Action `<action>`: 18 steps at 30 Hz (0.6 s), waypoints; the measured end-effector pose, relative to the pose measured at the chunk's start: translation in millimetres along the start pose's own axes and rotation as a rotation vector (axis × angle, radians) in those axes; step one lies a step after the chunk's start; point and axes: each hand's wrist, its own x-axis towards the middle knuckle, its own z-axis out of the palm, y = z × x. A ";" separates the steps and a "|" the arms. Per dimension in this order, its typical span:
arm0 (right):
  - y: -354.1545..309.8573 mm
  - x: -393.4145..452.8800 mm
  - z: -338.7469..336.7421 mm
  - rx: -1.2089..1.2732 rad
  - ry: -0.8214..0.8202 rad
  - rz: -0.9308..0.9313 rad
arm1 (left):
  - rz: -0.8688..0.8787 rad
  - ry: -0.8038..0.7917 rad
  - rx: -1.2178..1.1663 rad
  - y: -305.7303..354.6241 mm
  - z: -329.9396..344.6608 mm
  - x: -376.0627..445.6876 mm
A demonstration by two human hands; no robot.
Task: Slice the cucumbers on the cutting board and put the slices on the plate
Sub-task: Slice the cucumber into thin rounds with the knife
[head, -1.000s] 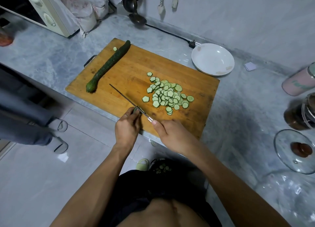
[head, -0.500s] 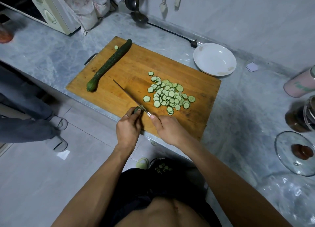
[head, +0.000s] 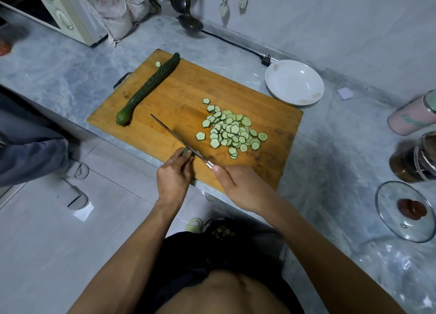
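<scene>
Head view: a tiny cucumber end [head: 186, 151] sits at the near edge of the cutting board [head: 179, 96], pinched by the curled fingertips of the left hand [head: 173, 179]. Right beside it, the right hand [head: 240, 186] is wrapped round the handle of a knife [head: 175, 137], and the blade rests against the stub. Just past the right hand lies a pile of slices [head: 230, 132]. Farther out from the left hand lies a whole cucumber [head: 148, 89]. The white plate [head: 295, 82] sits on the bench [head: 330, 148], beyond the board, with no slices yet. The stub is so small that the blade could slip and nick a fingertip. The knife handle is hidden inside the fist.
</scene>
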 end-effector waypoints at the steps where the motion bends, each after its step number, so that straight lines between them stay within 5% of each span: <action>1: 0.0 0.0 0.4 -0.007 -0.003 -0.001 | 0.000 -0.010 0.001 -0.6 0.0 0.2; 18: 1.7 32.5 14.1 0.005 0.007 0.036 | -0.043 -0.016 -0.049 3.9 -0.9 -0.5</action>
